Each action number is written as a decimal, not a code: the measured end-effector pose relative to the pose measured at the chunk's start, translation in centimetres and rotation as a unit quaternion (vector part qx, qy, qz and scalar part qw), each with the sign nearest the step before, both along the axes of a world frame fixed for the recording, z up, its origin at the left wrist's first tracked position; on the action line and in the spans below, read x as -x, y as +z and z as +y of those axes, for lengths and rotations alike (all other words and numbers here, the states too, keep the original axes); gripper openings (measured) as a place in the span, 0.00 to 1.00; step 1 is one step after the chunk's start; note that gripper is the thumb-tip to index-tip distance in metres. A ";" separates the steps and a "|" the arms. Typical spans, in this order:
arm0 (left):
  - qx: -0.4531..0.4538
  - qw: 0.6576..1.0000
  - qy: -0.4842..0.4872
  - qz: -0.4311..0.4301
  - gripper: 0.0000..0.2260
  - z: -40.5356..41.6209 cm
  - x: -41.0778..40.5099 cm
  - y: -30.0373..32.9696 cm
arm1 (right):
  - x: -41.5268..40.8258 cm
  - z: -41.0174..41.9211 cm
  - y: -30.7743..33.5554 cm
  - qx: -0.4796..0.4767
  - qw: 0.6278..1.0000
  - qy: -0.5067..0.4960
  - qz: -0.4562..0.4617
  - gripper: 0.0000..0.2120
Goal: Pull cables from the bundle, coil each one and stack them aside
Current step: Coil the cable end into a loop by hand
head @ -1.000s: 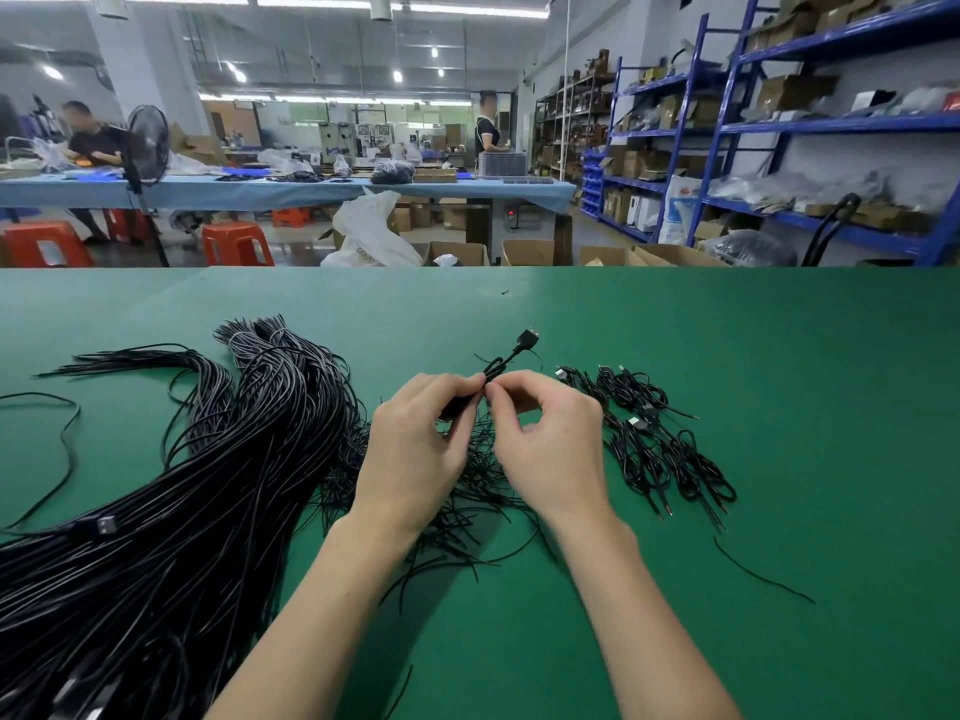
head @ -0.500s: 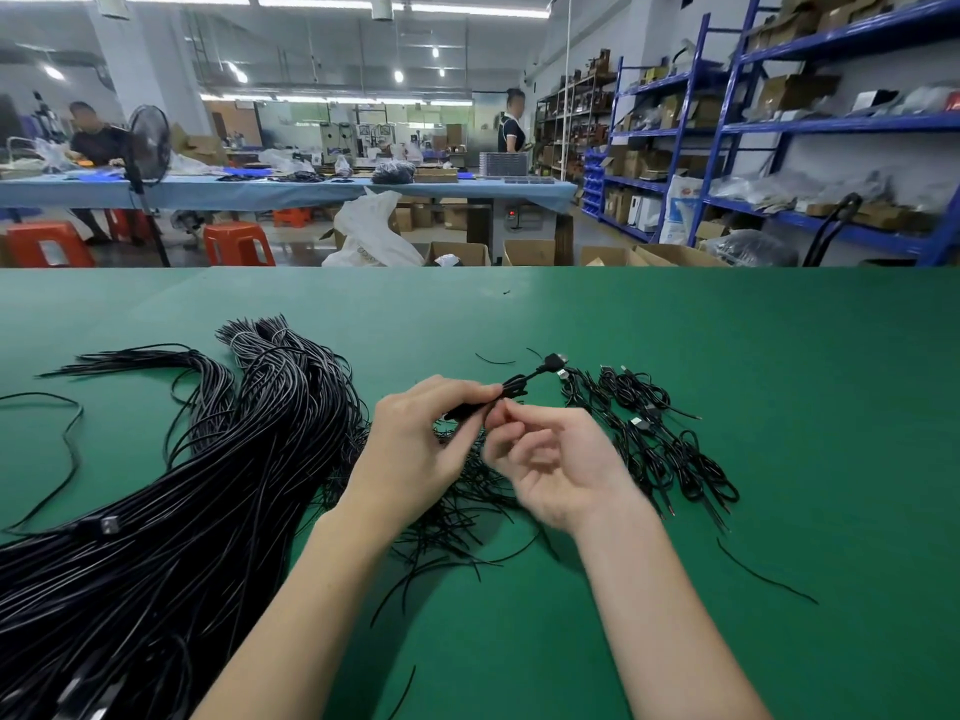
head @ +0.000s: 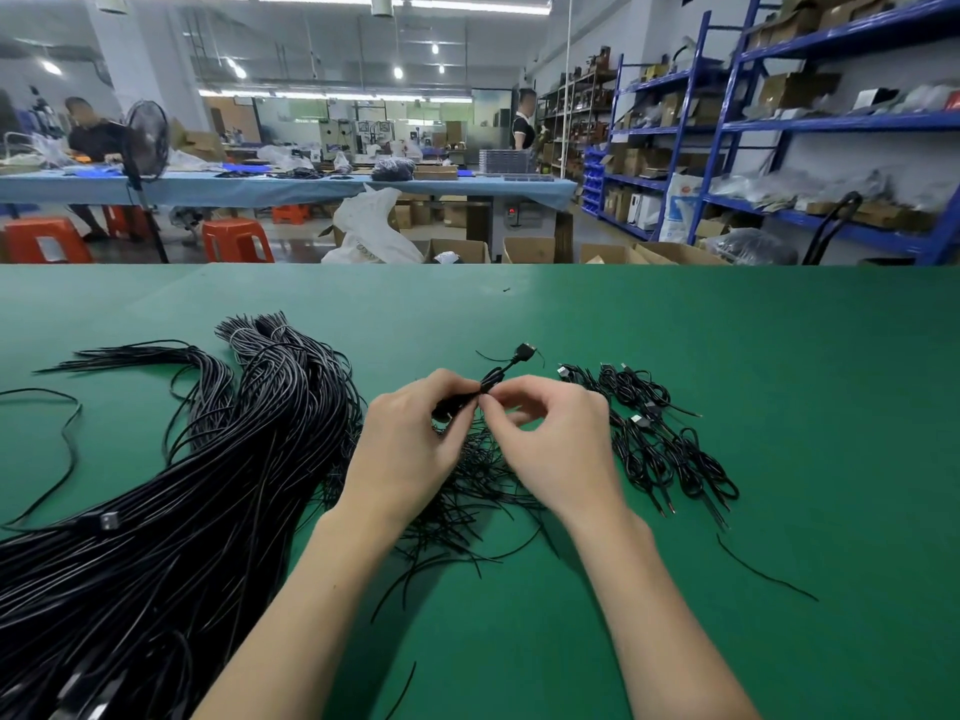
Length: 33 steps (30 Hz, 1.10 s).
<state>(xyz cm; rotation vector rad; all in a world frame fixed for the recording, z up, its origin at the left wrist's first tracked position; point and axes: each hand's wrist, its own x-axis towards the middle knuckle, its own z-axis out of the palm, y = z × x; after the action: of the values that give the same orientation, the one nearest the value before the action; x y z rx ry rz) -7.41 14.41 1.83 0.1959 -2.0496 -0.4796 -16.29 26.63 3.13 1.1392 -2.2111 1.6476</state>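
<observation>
A thick bundle of long black cables lies across the left of the green table. My left hand grips a coiled black cable at the table's middle; its plug end sticks up and away from me. My right hand pinches the same cable just right of the left hand's fingers. A stack of coiled cables lies to the right of my hands. Short black tie wires are scattered under my hands.
A single loose cable curls at the far left. One stray tie wire lies at the right front. Beyond the table's far edge are cardboard boxes, orange stools, a fan, blue shelving and two people at a far bench.
My right hand turned from palm-up back over the cable and pinches it beside the left hand. The plug end swung back up from its lower tilt to the right.
</observation>
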 end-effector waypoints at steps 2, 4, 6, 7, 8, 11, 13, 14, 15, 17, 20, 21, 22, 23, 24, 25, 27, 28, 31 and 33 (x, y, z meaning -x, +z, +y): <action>-0.002 1.000 0.003 0.002 0.04 -0.1 -0.1 0.0 | -0.2 -0.2 -0.1 -0.009 0.998 -0.016 0.052 0.03; 0.006 1.000 0.005 0.010 0.04 0.0 0.0 0.1 | -0.3 -0.2 -0.2 -0.008 0.997 -0.022 0.070 0.04; 0.011 1.000 0.008 0.019 0.04 0.0 0.1 0.1 | -0.5 -0.3 -0.3 0.004 0.996 -0.031 0.084 0.05; 0.010 1.000 0.008 0.024 0.04 0.1 0.1 0.0 | -0.6 -0.3 -0.3 0.011 0.995 -0.036 0.094 0.05; 0.008 1.000 0.007 0.029 0.04 0.2 0.1 0.0 | -0.7 -0.4 -0.4 0.019 0.993 -0.042 0.106 0.05; 0.003 0.999 -0.004 0.046 0.03 0.6 0.2 -0.1 | -1.2 -0.7 -0.3 0.039 0.988 -0.071 0.129 0.06; 0.004 0.998 -0.005 0.061 0.03 1.1 0.4 -0.3 | -1.4 -0.8 -0.1 0.069 0.989 -0.090 0.099 0.07; 0.006 0.997 0.000 0.071 0.04 1.3 0.5 -0.4 | -1.6 -1.0 0.1 0.089 0.989 -0.099 0.058 0.09; 0.009 0.997 0.005 0.082 0.04 1.5 0.7 -0.6 | -1.7 -1.2 0.2 0.111 0.988 -0.104 -0.013 0.10; 0.008 0.995 0.009 0.100 0.04 1.8 0.8 -0.8 | -1.5 -1.7 0.5 0.180 0.951 -0.055 -0.246 0.12; -0.040 0.996 -0.022 0.073 0.04 1.7 1.0 -0.6 | -1.2 -1.6 0.9 0.250 0.842 0.052 -0.474 0.12; -0.096 0.993 -0.060 0.040 0.03 1.5 1.0 -0.3 | -0.8 -1.3 0.8 0.236 0.859 0.053 -0.451 0.11; -0.175 0.979 -0.109 -0.002 0.03 1.3 1.0 0.1 | -0.4 -0.9 0.6 0.207 0.897 0.042 -0.388 0.11; -0.273 0.948 -0.161 -0.036 0.04 1.2 1.0 0.7 | 0.0 -0.4 0.3 0.172 0.937 0.028 -0.303 0.10; -0.377 0.901 -0.209 -0.053 0.07 1.0 0.8 1.1 | 0.5 0.0 0.0 0.138 0.966 0.015 -0.217 0.09; -0.470 0.847 -0.242 -0.058 0.11 0.7 0.8 1.4 | 1.0 0.3 -0.3 0.111 0.984 0.011 -0.142 0.08; -0.570 0.775 -0.264 -0.066 0.14 0.2 0.5 1.5 | 1.6 0.7 -0.9 0.067 0.996 0.026 -0.047 0.07; -0.595 0.754 -0.268 -0.078 0.14 0.0 0.3 1.5 | 1.6 0.7 -1.1 0.054 0.997 0.042 -0.027 0.07; -0.632 0.716 -0.266 -0.132 0.19 -0.4 -0.2 1.6 | 1.5 0.8 -1.3 0.031 0.996 0.082 -0.009 0.06; -0.635 0.712 -0.257 -0.153 0.21 -0.5 -0.4 1.8 | 1.7 1.1 -1.0 0.004 0.997 0.075 0.014 0.07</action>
<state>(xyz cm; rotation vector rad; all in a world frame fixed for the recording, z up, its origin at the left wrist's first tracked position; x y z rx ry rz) -7.04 13.92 3.61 0.5345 -1.6712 -2.3125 -17.99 27.74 2.10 1.3480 -2.1460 1.6831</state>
